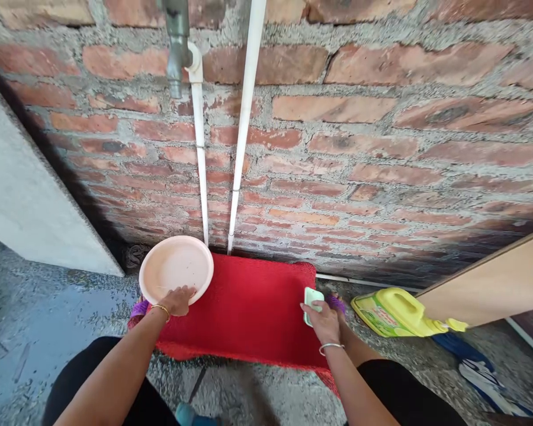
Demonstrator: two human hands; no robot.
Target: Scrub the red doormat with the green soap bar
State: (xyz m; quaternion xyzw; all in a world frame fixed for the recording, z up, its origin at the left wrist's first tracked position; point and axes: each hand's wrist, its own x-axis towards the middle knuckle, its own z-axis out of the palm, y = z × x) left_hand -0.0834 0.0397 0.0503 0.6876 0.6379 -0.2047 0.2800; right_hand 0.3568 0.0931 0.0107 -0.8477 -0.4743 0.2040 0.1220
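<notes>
A pale pink basin (pixel 176 260) is at the left end of a red cloth-covered surface (pixel 253 307). My left hand (pixel 178 300) is on its near rim, fingers bent over the inside edge; the thumb is hidden. A little water or some specks show in the bottom. Toward the cloth's right end, my right hand (pixel 324 319) is closed around a pale green, rounded rectangular block (pixel 311 297), perhaps a scrubbing brush; its underside is out of sight.
A yellow detergent jug (pixel 393 312) lies on its side at the right, by a tan board (pixel 493 272). White pipes (pixel 244 118) and a tap (pixel 176 53) run down the brick wall. A grey slab (pixel 35 177) leans at left above wet concrete (pixel 39 319).
</notes>
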